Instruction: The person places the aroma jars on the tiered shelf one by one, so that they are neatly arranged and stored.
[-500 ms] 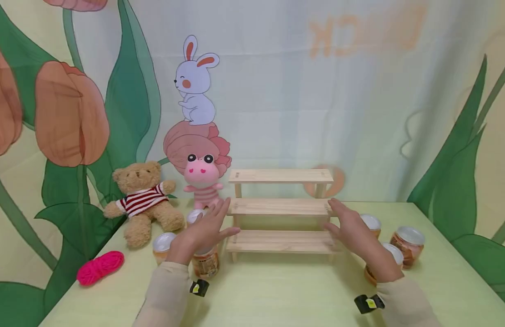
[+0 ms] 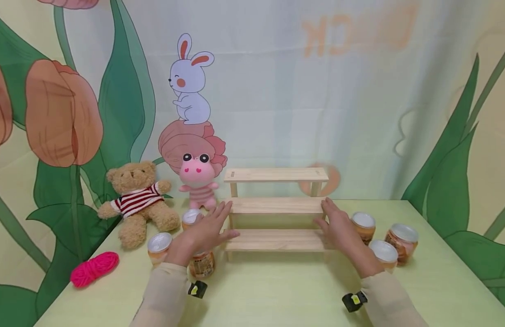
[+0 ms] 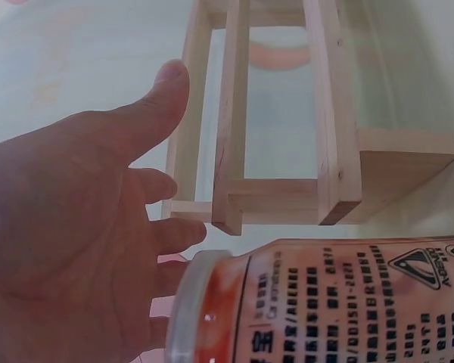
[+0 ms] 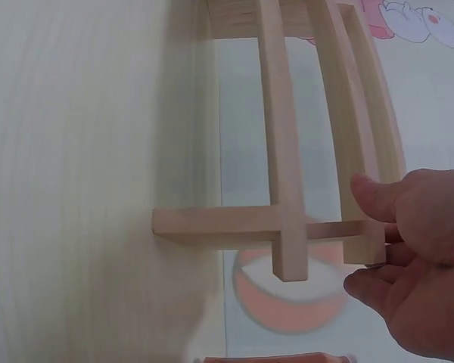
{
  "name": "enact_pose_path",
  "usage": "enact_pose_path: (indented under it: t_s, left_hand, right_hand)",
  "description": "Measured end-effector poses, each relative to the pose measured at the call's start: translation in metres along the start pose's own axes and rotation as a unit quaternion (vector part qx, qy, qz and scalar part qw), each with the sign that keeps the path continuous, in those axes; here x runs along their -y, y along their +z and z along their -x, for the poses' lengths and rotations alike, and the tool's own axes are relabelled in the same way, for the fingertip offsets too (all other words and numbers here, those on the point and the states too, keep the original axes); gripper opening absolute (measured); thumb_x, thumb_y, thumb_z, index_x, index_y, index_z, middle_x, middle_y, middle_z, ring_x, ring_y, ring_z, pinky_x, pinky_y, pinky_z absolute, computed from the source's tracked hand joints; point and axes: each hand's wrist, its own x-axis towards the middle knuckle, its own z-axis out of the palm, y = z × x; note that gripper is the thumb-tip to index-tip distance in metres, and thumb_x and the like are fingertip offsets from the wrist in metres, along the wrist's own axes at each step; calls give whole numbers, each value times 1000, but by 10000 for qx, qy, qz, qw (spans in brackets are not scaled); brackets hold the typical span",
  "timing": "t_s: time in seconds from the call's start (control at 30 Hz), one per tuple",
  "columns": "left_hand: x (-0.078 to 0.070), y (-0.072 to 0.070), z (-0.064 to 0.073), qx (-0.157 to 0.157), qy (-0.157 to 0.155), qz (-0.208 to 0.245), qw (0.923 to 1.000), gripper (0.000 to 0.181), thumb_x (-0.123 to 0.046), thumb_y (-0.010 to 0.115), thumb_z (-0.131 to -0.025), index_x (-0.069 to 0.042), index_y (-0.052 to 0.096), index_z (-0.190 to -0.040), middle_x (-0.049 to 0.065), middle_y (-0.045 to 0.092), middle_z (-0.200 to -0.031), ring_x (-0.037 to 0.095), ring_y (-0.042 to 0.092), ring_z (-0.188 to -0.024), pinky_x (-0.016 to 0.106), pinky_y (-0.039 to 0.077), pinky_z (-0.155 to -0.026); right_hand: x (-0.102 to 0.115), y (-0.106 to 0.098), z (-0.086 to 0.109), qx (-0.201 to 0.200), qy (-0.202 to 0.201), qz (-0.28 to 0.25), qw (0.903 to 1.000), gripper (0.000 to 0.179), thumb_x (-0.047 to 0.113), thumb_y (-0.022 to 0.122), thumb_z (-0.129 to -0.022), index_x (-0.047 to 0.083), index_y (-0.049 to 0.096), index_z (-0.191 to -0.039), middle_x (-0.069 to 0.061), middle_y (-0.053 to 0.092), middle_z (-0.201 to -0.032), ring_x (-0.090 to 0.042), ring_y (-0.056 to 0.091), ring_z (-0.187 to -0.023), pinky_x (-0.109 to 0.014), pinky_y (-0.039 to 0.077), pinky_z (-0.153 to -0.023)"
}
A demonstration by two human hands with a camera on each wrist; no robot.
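Note:
A three-tier wooden display stand [image 2: 275, 205] stands at the middle of the table, with bare steps. My left hand [image 2: 203, 234] is held at the stand's left end, fingers extended and thumb pointing toward the lowest step. In the left wrist view the palm and spread fingers hold nothing, and a jar [image 3: 325, 302] with a printed label is close below them. My right hand [image 2: 343, 231] is at the stand's right end. Its fingertips [image 4: 367, 287] come right up to the end of the wooden boards in the right wrist view.
Jars with pale lids flank the stand: a front left jar [image 2: 202, 264] among three, and a right jar [image 2: 402, 240] among three. A teddy bear [image 2: 139, 200], a pink plush toy [image 2: 199, 181] and pink yarn [image 2: 94, 269] are at left. A printed curtain [image 2: 260, 91] hangs behind.
Both hands have come slightly inward toward the ends of the stand. The head view has shifted a little; the stand, jars and toys keep their places.

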Motion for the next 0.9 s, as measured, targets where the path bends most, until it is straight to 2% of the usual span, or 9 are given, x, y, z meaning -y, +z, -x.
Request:
enact_pose_path:
  t_s: [0.1, 0.3, 0.5, 0.63, 0.77, 0.9]
  left_hand:
    - [2, -2, 2, -30, -22, -62, 10000, 86, -51, 53, -101, -11, 7, -162, 14, 8, -166, 37, 16, -149, 66, 8, -114]
    - [7, -5, 5, -34, -28, 41, 10000, 86, -53, 51, -101, -13, 5, -162, 11, 8, -167, 33, 9, -151, 64, 9, -115]
    - [13, -7, 7, 46, 86, 335, 9994, 88, -56, 50, -100, -13, 4, -162, 11, 4, -167, 31, 6, -152, 57, 18, -117]
    - [19, -11, 10, 16, 217, 650, 9976, 88, -50, 55, -100, -10, 6, -162, 12, 6, -167, 33, 7, -151, 56, 18, -117]
    - [32, -15, 14, -290, 402, 709, 9962, 84, -42, 61, -100, -11, 13, -161, 12, 15, -165, 35, 14, -150, 57, 21, -116]
    - [49, -18, 26, -615, 204, 1035, 9925, 81, -39, 64, -99, -31, 13, -162, 5, 17, -166, 38, 36, -141, 60, 32, -110]
  right_hand:
    - [-2, 5, -2, -156, -15, 7, 9999, 55, 11, 62, -100, -17, 41, -142, -39, 29, -150, -53, 35, -135, -61, 36, -105]
    - [-4, 8, -2, -608, -72, 40, 9981, 46, 6, 65, -97, -14, 51, -137, -36, 39, -145, -54, 45, -126, -59, 43, -99]
    - [-6, 6, -2, -618, -159, 135, 9979, 46, 5, 66, -96, -14, 52, -136, -36, 40, -144, -54, 48, -122, -59, 45, -96]
    - [-7, 5, -1, -487, -184, 135, 9986, 46, 4, 63, -97, -15, 50, -137, -36, 37, -145, -54, 46, -124, -60, 44, -96]
    - [-7, 3, -1, -442, -318, 247, 9982, 43, -1, 60, -98, -16, 49, -137, -36, 39, -146, -54, 48, -122, -60, 46, -93]
    - [-5, 3, -1, -367, -476, 347, 9976, 41, -3, 57, -98, -17, 49, -136, -36, 40, -145, -54, 48, -123, -59, 48, -92]
